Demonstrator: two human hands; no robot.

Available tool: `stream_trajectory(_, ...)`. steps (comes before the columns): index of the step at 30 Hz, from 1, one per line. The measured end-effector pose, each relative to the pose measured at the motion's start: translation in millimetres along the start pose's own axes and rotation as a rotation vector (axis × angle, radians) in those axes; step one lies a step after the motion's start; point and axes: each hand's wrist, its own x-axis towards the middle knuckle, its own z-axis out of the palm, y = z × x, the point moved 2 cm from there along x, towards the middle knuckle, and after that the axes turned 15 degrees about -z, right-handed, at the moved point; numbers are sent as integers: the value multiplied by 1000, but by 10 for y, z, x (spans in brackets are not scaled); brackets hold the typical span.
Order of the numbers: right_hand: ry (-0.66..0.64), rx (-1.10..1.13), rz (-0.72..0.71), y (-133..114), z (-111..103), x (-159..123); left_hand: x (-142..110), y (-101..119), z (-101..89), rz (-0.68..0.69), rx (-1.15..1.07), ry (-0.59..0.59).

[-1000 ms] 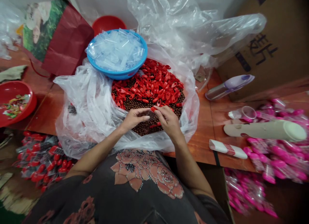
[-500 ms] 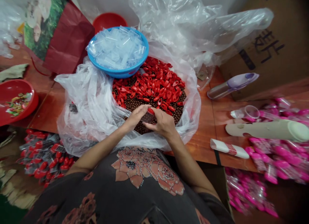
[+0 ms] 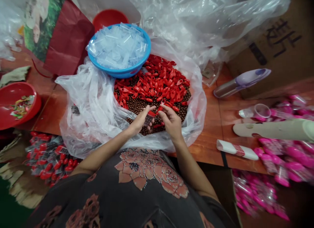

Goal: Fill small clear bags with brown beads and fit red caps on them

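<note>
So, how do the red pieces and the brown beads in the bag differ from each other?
The red pieces are bright red and elongated, while the brown beads are dark and round. The red pieces look larger than the brown beads. The red pieces lie mostly on top, with the brown beads showing around them. Both are small, loose items heaped in the clear plastic bag.

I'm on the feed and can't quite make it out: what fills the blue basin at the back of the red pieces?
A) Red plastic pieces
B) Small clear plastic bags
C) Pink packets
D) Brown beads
B. The blue plastic basin is heaped with small clear plastic bags, with no beads or red pieces showing among them.
</note>
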Motion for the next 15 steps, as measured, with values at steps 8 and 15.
stream_trajectory(8, -355, -522, -369, -135, 162, -64, 75, -41, 53, 46, 45, 95)
stream_trajectory(15, -360, -504, -400, -168, 227, -48, 24, -5, 13, 258, 155, 253)
